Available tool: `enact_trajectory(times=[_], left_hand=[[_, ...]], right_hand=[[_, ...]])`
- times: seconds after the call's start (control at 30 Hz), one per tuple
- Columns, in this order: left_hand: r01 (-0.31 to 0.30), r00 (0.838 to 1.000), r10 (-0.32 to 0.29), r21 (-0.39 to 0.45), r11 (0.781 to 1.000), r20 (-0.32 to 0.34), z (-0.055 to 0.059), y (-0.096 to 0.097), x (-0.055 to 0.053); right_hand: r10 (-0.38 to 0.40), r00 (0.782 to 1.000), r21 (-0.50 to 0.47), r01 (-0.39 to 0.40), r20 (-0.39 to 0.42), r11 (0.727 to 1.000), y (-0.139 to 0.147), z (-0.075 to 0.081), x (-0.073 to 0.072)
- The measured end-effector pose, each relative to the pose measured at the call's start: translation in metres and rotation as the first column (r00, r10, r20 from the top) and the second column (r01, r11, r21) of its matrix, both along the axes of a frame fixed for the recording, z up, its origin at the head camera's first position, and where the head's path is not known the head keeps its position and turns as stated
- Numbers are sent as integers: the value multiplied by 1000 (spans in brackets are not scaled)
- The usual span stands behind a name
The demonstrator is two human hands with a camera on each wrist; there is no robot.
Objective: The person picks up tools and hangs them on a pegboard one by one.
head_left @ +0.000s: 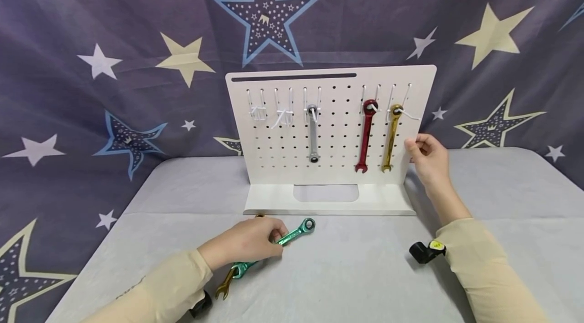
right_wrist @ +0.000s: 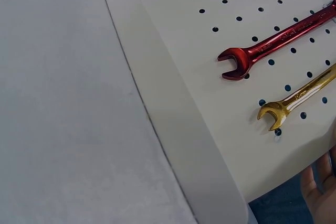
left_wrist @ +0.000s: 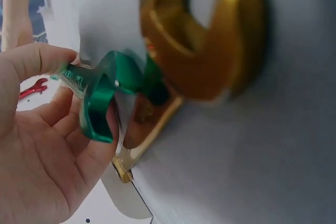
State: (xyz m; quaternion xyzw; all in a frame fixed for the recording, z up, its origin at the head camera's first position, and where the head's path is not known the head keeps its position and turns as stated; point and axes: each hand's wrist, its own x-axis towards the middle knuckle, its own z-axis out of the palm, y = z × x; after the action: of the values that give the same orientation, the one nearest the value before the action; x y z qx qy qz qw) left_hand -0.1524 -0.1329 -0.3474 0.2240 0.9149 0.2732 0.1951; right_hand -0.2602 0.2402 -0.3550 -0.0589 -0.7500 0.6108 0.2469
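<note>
My left hand (head_left: 255, 239) pinches a green ratchet wrench (head_left: 296, 233) between thumb and fingers, low over the table. Its ring end points to the right and its open end (left_wrist: 98, 111) shows below the thumb in the left wrist view. An orange-gold wrench (head_left: 224, 287) lies on the table under that hand, its middle hidden. My right hand (head_left: 431, 163) grips the right edge of a white pegboard (head_left: 328, 177), thumb in front. On the pegboard's hooks hang a silver wrench (head_left: 313, 135), a red wrench (head_left: 366, 138) and a yellow-gold wrench (head_left: 391, 140).
Two white hooks (head_left: 257, 110) at the pegboard's left bear no wrench. The board's base (head_left: 274, 201) stands on a grey cloth-covered table (head_left: 347, 272). A star-patterned curtain (head_left: 150, 3) hangs behind. A black wrist camera (head_left: 424, 252) sits at the right cuff.
</note>
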Motion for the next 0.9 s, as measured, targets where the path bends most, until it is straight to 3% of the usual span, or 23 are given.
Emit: enact_trajectory(times=[0.2, 0.43, 0.7, 0.9], left_hand=[[25, 997, -38, 176, 984, 72, -1, 6, -7], [0, 997, -27, 332, 943, 76, 8, 13, -13], [-182, 983, 141, 502, 845, 120, 16, 11, -20], [-215, 968, 249, 573, 791, 19, 20, 7, -19]], right_hand=[[7, 1000, 8, -7, -3, 1000, 1, -2, -1], [9, 1000, -7, -9, -15, 1000, 0, -1, -1], [10, 999, -6, -11, -35, 1000, -2, 0, -1], [5, 1000, 0, -5, -26, 1000, 0, -1, -1]])
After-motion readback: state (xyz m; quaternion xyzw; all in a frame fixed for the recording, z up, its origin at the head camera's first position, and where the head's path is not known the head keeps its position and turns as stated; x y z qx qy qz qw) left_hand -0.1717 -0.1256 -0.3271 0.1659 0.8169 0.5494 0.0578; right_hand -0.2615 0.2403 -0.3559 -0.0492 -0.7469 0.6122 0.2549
